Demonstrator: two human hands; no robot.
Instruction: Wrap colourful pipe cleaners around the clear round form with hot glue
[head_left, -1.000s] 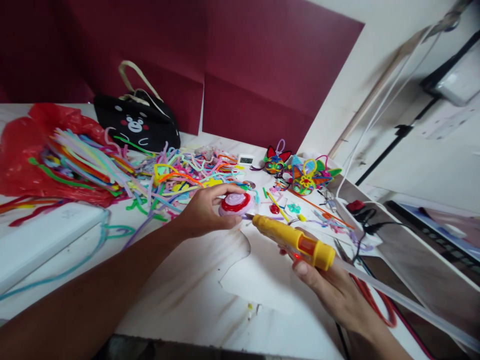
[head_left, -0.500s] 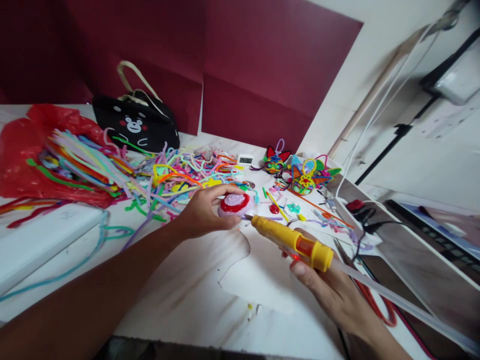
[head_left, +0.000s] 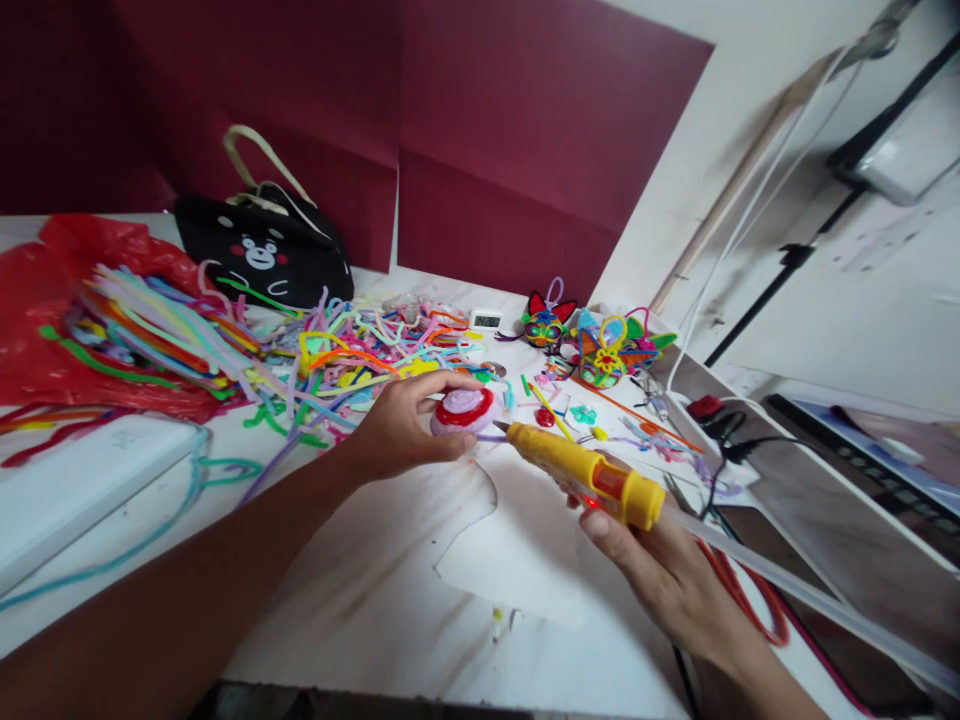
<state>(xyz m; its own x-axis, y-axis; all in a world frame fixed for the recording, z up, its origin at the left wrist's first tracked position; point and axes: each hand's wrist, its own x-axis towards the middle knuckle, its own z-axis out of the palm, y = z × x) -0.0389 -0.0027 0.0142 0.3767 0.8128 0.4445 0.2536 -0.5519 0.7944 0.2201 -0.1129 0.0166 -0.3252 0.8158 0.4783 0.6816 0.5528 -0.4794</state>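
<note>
Between the thumb and fingers of my left hand (head_left: 397, 425) is a round coil of pipe cleaner (head_left: 463, 405), lilac with a red ring. My right hand (head_left: 637, 555) grips a yellow hot glue gun (head_left: 585, 470), its small red light lit. A clear glue stick (head_left: 795, 585) runs out of the gun's back end. The gun's dark nozzle points at the coil's right edge; whether it touches the coil I cannot tell. Below both hands lies a white sheet (head_left: 525, 540) on the table.
A heap of coloured pipe cleaners (head_left: 360, 350) spreads from a red plastic bag (head_left: 45, 330) at the left. Behind stand a black bag (head_left: 262, 250) and a small digital clock (head_left: 486, 320). Finished pipe-cleaner figures (head_left: 604, 350) stand at back right. A phone (head_left: 795, 570) lies at the right.
The glue gun's nozzle has shifted slightly up relative to the coil. My left hand still holds the coil. The whole view has moved a little.
</note>
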